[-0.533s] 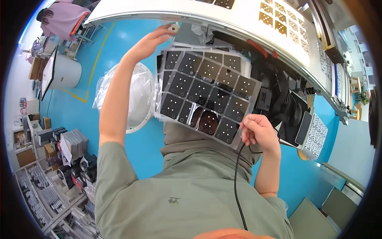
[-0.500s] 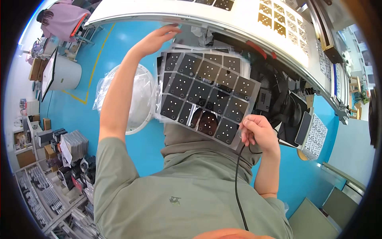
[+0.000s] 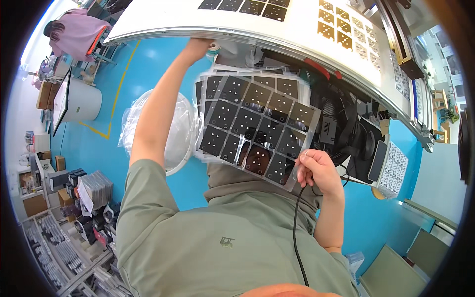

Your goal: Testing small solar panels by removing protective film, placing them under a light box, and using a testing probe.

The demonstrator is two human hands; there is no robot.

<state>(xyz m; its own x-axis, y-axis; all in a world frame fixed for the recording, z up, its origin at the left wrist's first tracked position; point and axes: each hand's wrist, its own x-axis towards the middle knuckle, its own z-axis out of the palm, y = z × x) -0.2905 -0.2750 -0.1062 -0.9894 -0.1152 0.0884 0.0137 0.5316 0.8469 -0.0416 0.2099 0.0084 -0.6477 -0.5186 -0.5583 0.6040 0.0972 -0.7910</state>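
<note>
My right hand (image 3: 319,169) pinches the lower right corner of a clear plastic sheet (image 3: 247,121) set with rows of black squares, each with small white dots. The sheet lies tilted on a stack of similar sheets (image 3: 200,99) above my lap. A black cable (image 3: 295,232) hangs down past my right fingers. My left hand (image 3: 199,48) reaches to the underside of the white table's front edge, and its fingers are mostly hidden. Beside it is a small whitish-green round thing (image 3: 213,48), too small to name; whether my hand touches it is unclear.
More black dotted squares (image 3: 252,7) and lit dotted sheets (image 3: 341,27) lie on the white table (image 3: 168,15). A white round bin (image 3: 173,163) with clear plastic film stands left of the stack. Black bags (image 3: 346,114) are at right. Another person (image 3: 79,32) sits at far left.
My left hand has moved from above the stack's upper left up to the table edge, its fingers now largely out of sight. My right hand keeps the sheet's corner; the view has shifted slightly.
</note>
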